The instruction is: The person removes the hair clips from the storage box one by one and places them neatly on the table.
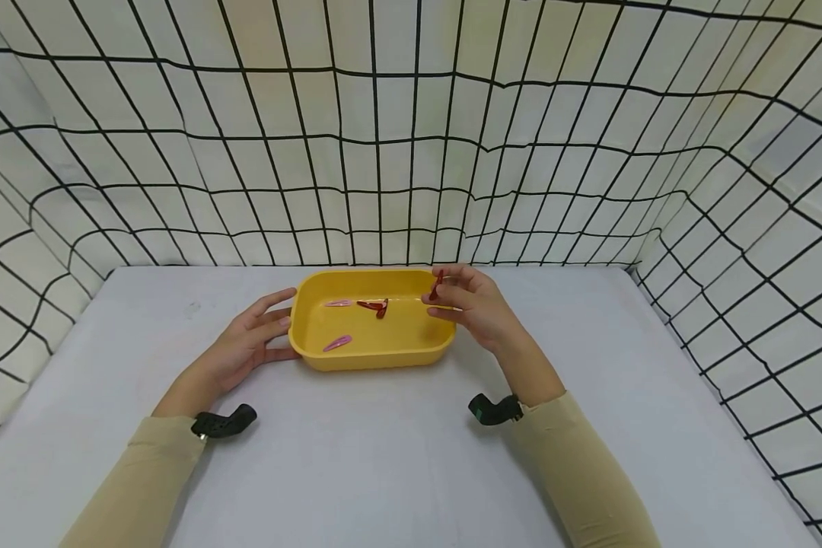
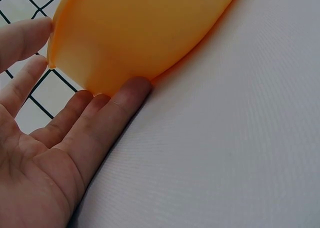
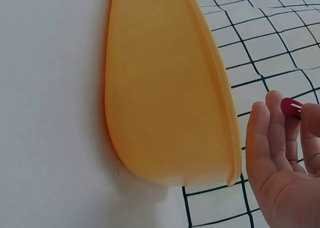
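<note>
A shallow yellow tray (image 1: 373, 361) stands on the white table. Inside it lie two pink hair clips (image 1: 337, 343) and a small cluster of dark red hair clips (image 1: 381, 309). My left hand (image 1: 252, 340) touches the tray's left end, its fingers spread and fairly straight along the wall, as the left wrist view (image 2: 75, 143) also shows. Over the tray's right end, my right hand (image 1: 471, 304) pinches a red hair clip (image 3: 290, 108) between thumb and fingers. In the right wrist view this hand is beside the tray's outer wall, with the clip partly hidden by the thumb.
A black wire-like grid net (image 1: 411, 141) with white cloth behind it rises along the back and both sides of the white table (image 1: 383, 457). Each wrist wears a black band mount, the left one (image 1: 224, 422) and the right one (image 1: 495, 410).
</note>
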The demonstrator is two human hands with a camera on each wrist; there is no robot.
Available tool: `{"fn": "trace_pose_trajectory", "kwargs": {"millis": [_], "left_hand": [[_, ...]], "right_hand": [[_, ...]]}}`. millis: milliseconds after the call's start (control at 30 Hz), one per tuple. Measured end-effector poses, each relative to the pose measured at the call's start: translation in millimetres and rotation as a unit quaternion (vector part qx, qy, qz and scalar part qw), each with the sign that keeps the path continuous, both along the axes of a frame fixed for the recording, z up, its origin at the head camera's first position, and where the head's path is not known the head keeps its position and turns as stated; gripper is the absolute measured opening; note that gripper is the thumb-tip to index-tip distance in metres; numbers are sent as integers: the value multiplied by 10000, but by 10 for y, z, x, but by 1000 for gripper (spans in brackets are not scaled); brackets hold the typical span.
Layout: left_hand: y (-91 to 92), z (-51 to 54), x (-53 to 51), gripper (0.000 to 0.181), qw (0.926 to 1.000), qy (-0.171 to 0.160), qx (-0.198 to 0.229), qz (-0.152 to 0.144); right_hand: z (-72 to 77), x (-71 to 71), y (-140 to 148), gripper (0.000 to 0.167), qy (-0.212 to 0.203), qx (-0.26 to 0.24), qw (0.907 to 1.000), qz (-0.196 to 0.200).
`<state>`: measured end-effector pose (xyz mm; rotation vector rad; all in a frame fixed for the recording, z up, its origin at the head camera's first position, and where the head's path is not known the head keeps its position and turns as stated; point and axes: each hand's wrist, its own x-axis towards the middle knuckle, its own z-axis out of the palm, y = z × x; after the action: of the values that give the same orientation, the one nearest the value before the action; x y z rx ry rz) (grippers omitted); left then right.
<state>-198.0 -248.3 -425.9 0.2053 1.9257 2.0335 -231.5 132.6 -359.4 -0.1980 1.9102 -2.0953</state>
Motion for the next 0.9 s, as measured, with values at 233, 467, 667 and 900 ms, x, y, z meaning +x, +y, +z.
{"fn": "trace_pose_trajectory", "kwargs": {"millis": [233, 467, 667, 900], "left_hand": [[-30, 3, -6, 60, 10000, 23, -54, -36], [-41, -1, -9, 60, 10000, 56, -42, -54], [-28, -4, -7, 60, 10000, 55, -13, -62], [-18, 6, -5, 60, 10000, 30, -25, -41]], "right_hand": [[-26, -22, 154, 32, 43, 155, 9998, -78], [7, -50, 311, 29, 99, 227, 9996, -143], [41, -83, 479, 28, 247, 371, 9989, -172], [51, -125, 659, 29, 286, 560, 9973, -370]]}}
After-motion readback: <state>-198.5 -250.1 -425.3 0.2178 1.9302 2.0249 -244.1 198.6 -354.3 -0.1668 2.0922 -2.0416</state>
